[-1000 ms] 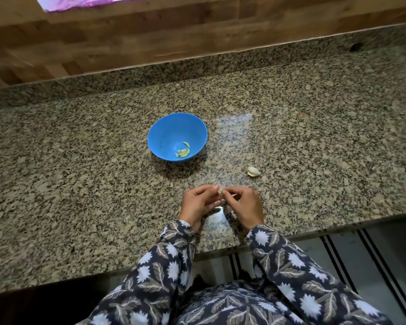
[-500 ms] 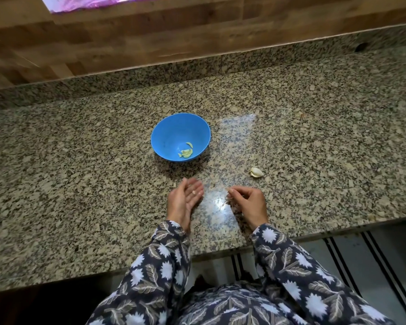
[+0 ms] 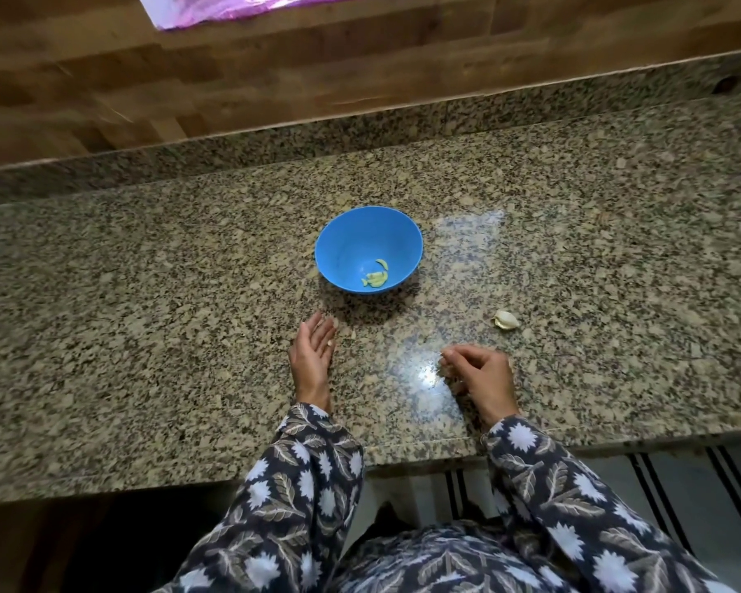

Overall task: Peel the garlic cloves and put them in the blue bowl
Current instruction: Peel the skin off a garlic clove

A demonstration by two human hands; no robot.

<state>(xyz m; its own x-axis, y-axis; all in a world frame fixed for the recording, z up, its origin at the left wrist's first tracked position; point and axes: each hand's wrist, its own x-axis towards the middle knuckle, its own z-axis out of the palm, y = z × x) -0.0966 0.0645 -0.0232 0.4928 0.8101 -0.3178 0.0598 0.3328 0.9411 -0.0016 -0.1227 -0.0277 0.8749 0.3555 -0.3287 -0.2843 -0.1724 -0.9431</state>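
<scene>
The blue bowl [image 3: 346,246] stands mid-counter with a few peeled yellowish garlic pieces [image 3: 376,277] at its bottom. My left hand [image 3: 312,357] lies just in front of the bowl and to its left, palm turned up and fingers straight. A small pale garlic bit [image 3: 330,343] rests on its fingers. My right hand [image 3: 481,372] rests on the counter near the front edge, fingers curled with the tips together; nothing shows between them. One unpeeled garlic clove [image 3: 506,320] lies on the counter beyond my right hand, to the right of the bowl.
The speckled granite counter [image 3: 146,336] runs left and right, with a low granite upstand and a wooden wall [image 3: 274,57] behind. A pink sheet [image 3: 232,6] shows at the top edge. A striped mat [image 3: 668,485] lies on the floor below the counter's front edge.
My hands, joined over a clove one second ago, have parted. The left hand opened and moved left toward the bowl; the right hand stayed low near the front edge.
</scene>
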